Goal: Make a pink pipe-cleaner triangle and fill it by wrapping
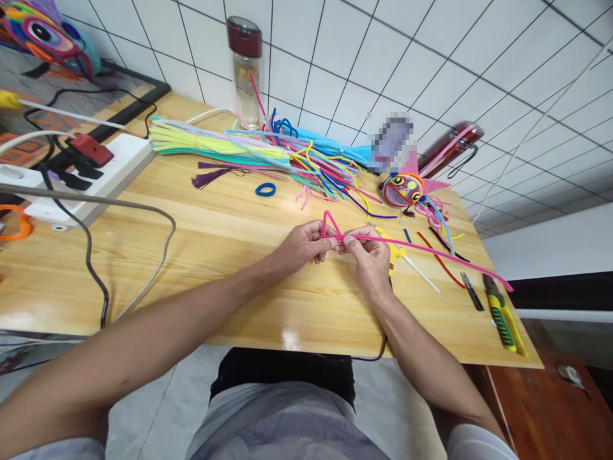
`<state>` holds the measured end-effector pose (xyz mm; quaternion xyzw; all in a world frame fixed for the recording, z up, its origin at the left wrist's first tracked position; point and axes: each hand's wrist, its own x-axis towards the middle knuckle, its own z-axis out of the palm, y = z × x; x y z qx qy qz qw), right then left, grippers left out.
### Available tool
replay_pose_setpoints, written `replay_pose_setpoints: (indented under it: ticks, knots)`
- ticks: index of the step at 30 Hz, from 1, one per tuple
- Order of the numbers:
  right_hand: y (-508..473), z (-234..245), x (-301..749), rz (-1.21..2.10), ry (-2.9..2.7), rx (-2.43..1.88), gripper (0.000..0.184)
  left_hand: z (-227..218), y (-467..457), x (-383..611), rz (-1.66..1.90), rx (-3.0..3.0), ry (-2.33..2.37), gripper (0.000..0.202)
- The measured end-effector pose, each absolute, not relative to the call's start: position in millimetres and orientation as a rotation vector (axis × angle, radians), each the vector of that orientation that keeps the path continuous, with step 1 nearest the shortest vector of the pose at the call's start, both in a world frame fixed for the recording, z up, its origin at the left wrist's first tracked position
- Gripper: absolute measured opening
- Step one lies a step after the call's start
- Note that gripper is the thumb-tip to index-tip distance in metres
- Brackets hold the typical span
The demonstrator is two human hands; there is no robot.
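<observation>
Between my two hands, above the wooden table, is a pink pipe cleaner (pixel 431 254). One end is bent into a small triangle that stands up between the hands, and the long straight part runs off to the right. My left hand (pixel 306 246) pinches the triangle's base with thumb and fingers. Close beside it, my right hand (pixel 368 255) grips the same pipe cleaner where the straight part leaves the triangle. A yellow glue gun (pixel 395 252) lies partly hidden behind my right hand, with a white glue stick (pixel 421 273) sticking out.
Bundled pipe cleaners (pixel 225 144) lie at the back near a lidded bottle (pixel 245 70). A blue ring (pixel 265 189) and purple tassel (pixel 211 176) sit in front. To the right are small snips (pixel 472 292), green-yellow pliers (pixel 500 316) and a fish-like craft (pixel 405 188). A power strip (pixel 115 166) with cables occupies the left.
</observation>
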<state>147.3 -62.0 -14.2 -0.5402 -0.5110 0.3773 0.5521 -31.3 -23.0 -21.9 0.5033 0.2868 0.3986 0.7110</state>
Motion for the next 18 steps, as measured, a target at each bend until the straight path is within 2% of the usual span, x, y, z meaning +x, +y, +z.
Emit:
replay_pose_setpoints:
  ticks: [18]
  knots:
    - [-62.6, -11.9, 145.0, 0.869, -1.228, -1.268, 0.020, -20.2, -23.6, -30.8, 0.879, 1.112, 0.613, 0.028]
